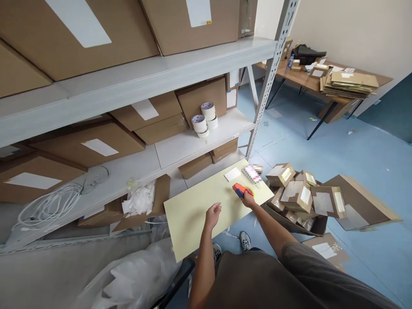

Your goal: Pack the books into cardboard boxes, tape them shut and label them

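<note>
My right hand (248, 200) grips an orange and blue tape dispenser (240, 189) with a yellow ring showing at its side, just above the pale yellow tabletop (193, 214). Loosely curled, with a small gap between thumb and fingers, my left hand (213, 215) hovers over the near middle of that table, and nothing shows in it. A white square of paper or card (232, 174) lies toward the table's far side. Beside it, at the far right corner, sits a pixelated item (253, 172) that I cannot make out.
White tape rolls (199, 123) are stacked on the grey metal shelf (180, 148), among large cartons (109, 143). Right of the table, small boxes (296, 193) fill a container. Coiled white cable (51, 206) lies left. Plastic wrapping (135, 279) bulges low left. Flattened cardboard (350, 83) tops a wooden table.
</note>
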Action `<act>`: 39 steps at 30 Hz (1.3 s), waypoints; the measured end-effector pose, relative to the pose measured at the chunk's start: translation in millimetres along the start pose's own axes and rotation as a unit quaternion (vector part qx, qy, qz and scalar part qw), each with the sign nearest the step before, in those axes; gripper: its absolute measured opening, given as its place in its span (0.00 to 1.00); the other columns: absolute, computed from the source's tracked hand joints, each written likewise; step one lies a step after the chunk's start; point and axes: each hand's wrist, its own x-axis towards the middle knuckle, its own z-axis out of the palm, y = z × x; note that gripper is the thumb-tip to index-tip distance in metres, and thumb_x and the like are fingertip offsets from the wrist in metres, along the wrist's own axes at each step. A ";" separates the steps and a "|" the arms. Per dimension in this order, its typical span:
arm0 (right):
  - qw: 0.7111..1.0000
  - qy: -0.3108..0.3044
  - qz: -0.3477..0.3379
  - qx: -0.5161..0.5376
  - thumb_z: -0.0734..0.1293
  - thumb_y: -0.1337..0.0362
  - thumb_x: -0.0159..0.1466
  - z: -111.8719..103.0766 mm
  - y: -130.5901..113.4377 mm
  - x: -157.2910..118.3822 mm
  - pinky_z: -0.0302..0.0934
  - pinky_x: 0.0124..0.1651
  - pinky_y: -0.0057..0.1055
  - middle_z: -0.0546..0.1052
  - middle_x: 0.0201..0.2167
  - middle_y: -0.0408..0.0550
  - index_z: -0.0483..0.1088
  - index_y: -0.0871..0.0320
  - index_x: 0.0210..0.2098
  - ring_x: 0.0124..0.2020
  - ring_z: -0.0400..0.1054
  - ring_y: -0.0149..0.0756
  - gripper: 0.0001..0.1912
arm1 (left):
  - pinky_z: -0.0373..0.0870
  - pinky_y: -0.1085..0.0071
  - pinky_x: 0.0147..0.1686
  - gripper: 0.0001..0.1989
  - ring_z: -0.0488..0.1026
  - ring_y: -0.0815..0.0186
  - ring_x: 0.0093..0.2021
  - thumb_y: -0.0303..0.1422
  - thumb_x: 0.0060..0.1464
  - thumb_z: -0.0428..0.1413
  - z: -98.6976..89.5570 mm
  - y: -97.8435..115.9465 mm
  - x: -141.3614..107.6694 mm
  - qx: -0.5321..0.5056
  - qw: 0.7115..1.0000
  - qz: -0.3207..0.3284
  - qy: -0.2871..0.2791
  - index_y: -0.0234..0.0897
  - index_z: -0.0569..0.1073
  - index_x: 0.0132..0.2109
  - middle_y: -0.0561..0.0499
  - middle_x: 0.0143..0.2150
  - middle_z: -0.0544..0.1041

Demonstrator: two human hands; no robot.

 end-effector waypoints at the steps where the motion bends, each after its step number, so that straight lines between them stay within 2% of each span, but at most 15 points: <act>1: 1.000 -0.001 -0.001 0.005 0.66 0.59 0.64 0.6 -11.7 -3.7 0.67 0.49 0.40 0.84 0.41 0.55 0.72 0.55 0.50 0.40 0.78 0.46 0.16 | 0.77 0.59 0.55 0.22 0.83 0.58 0.48 0.46 0.61 0.59 -7.9 3.9 3.2 -0.002 1.000 0.006 0.002 0.35 0.80 0.54 0.40 0.51 0.84; 4: 1.000 0.000 -0.001 0.029 0.65 0.58 0.67 2.7 -54.8 -15.6 0.66 0.54 0.44 0.82 0.47 0.60 0.68 0.57 0.56 0.47 0.77 0.52 0.20 | 0.76 0.59 0.56 0.22 0.83 0.58 0.48 0.46 0.62 0.58 -32.5 21.6 12.7 -0.010 1.000 0.024 0.014 0.36 0.80 0.55 0.40 0.51 0.84; 8: 0.996 0.039 -0.018 0.076 0.66 0.50 0.68 -2.9 -118.4 -31.9 0.68 0.51 0.46 0.80 0.47 0.61 0.67 0.58 0.56 0.48 0.76 0.55 0.23 | 0.76 0.60 0.57 0.21 0.82 0.58 0.51 0.44 0.64 0.56 -65.9 59.5 16.1 -0.042 0.996 0.077 0.034 0.36 0.79 0.56 0.39 0.53 0.84; 14: 0.976 0.040 -0.169 0.131 0.67 0.43 0.67 -40.9 -195.0 -51.3 0.70 0.47 0.43 0.77 0.40 0.50 0.70 0.53 0.44 0.41 0.73 0.48 0.20 | 0.78 0.62 0.53 0.20 0.78 0.57 0.56 0.43 0.65 0.57 -124.5 126.5 -8.0 -0.026 0.966 0.229 0.113 0.42 0.79 0.59 0.42 0.59 0.80; 18: 0.959 0.047 -0.251 0.126 0.72 0.43 0.65 -70.0 -231.9 -62.2 0.70 0.49 0.44 0.77 0.38 0.50 0.72 0.53 0.38 0.42 0.71 0.48 0.19 | 0.77 0.62 0.54 0.18 0.76 0.56 0.58 0.42 0.66 0.57 -166.1 162.4 -29.8 -0.005 0.941 0.322 0.102 0.44 0.80 0.59 0.43 0.59 0.79; 23: 0.931 0.048 -0.343 0.113 0.72 0.46 0.66 -95.5 -267.0 -75.2 0.68 0.57 0.47 0.78 0.36 0.51 0.76 0.53 0.38 0.47 0.72 0.49 0.17 | 0.75 0.60 0.58 0.16 0.75 0.57 0.58 0.42 0.66 0.58 -201.8 187.8 -52.1 0.052 0.926 0.371 0.049 0.44 0.82 0.56 0.45 0.55 0.81; 27: 0.914 0.029 -0.391 0.108 0.70 0.47 0.69 -107.1 -284.8 -77.6 0.68 0.60 0.49 0.80 0.40 0.53 0.77 0.52 0.42 0.50 0.72 0.50 0.15 | 0.74 0.61 0.59 0.14 0.77 0.58 0.54 0.42 0.64 0.60 -210.4 198.4 -61.1 0.091 0.918 0.387 -0.008 0.45 0.84 0.52 0.46 0.50 0.82; 30: 0.906 0.008 -0.411 0.101 0.69 0.48 0.70 -114.0 -291.3 -71.7 0.68 0.60 0.50 0.80 0.39 0.53 0.77 0.52 0.41 0.49 0.73 0.49 0.15 | 0.75 0.62 0.55 0.12 0.78 0.59 0.49 0.42 0.65 0.60 -209.6 206.1 -61.0 0.110 0.916 0.385 -0.025 0.45 0.86 0.44 0.47 0.44 0.83; 33: 0.898 0.004 -0.430 0.096 0.69 0.49 0.70 -122.1 -292.2 -61.6 0.66 0.63 0.50 0.78 0.34 0.50 0.76 0.52 0.38 0.42 0.72 0.45 0.13 | 0.74 0.62 0.54 0.13 0.76 0.59 0.48 0.42 0.66 0.58 -206.4 213.4 -58.1 0.119 0.917 0.381 -0.017 0.44 0.85 0.39 0.47 0.42 0.83; 39: 0.900 0.010 -0.425 0.098 0.69 0.48 0.70 -141.8 -278.5 -37.1 0.62 0.66 0.51 0.80 0.36 0.50 0.75 0.52 0.39 0.43 0.73 0.46 0.14 | 0.74 0.67 0.46 0.12 0.77 0.61 0.46 0.41 0.67 0.58 -191.6 225.6 -45.5 0.094 0.929 0.357 0.025 0.42 0.84 0.45 0.47 0.43 0.83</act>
